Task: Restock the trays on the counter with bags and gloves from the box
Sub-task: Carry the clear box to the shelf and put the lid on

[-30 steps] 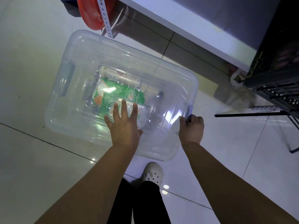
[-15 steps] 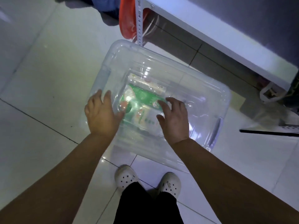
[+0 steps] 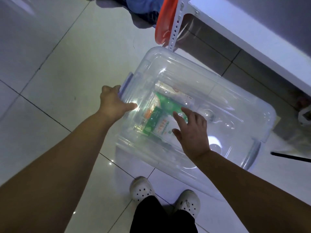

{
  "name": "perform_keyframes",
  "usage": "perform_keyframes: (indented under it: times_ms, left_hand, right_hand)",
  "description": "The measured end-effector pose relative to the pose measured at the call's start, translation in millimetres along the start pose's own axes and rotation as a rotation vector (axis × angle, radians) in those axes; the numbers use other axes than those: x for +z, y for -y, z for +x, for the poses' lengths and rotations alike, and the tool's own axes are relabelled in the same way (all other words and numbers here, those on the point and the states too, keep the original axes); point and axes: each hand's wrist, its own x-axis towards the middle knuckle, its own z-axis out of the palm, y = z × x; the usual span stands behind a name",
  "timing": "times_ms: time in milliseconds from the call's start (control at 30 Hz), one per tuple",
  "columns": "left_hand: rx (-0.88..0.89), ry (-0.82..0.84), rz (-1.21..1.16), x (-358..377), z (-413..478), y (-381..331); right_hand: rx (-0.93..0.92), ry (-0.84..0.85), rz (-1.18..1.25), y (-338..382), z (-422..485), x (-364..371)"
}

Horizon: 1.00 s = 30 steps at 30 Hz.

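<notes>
A clear plastic box [image 3: 235, 105] with its lid on stands on the tiled floor in front of my feet. Through the lid I see a green and white packet [image 3: 158, 121] and a paler packet [image 3: 175, 93] behind it. My left hand [image 3: 112, 101] is at the box's left end, fingers curled on the bluish latch [image 3: 125, 86]. My right hand [image 3: 191, 130] lies flat on the lid, fingers spread, over the green packet. The latch at the right end [image 3: 252, 153] is partly visible.
A white counter [image 3: 252, 36] on a perforated metal leg [image 3: 176, 26] runs along the upper right. An orange-red round object [image 3: 164, 22] leans behind the leg, blue cloth [image 3: 143, 5] beside it. A black bar [image 3: 289, 157] lies at the right. My white shoes [image 3: 143, 189] stand just below the box.
My left hand slid from the lid's top out to the left-end latch. My right hand stayed on the lid. The view shifted, so the box now sits further right.
</notes>
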Motion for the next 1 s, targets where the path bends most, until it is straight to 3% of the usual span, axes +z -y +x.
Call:
perform_keyframes:
  times_ms: [133,400,500,600,733,900,1000]
  left_hand:
    - [0.133,-0.132,0.034,7.0,-12.1,0.1]
    - [0.173,-0.304,-0.005,22.1,-34.7,-11.7]
    - [0.138,-0.321,0.103,25.9,-47.5,-12.6]
    - [0.032,-0.353,0.159,38.1,-84.8,-9.3]
    - [-0.221,-0.308,0.066,71.5,-154.9,-1.0]
    - [-0.494,-0.215,-0.408,113.4,-188.4,-6.5]
    - [-0.716,-0.106,-0.684,124.3,-185.3,-12.3]
  right_hand:
    - [-0.002,0.002,-0.021,-1.6,-0.3,1.8]
    - [0.007,-0.023,-0.040,-1.3,-1.2,5.1]
    - [-0.025,-0.016,0.014,-5.0,1.5,-2.9]
    - [-0.040,-0.124,0.071,-31.6,12.0,-27.7]
    - [0.184,-0.251,0.002,-95.5,37.4,-66.1]
    - [0.348,0.040,-0.058,-152.0,48.1,-70.1]
    - [0.338,0.050,-0.050,-157.3,37.3,-64.6]
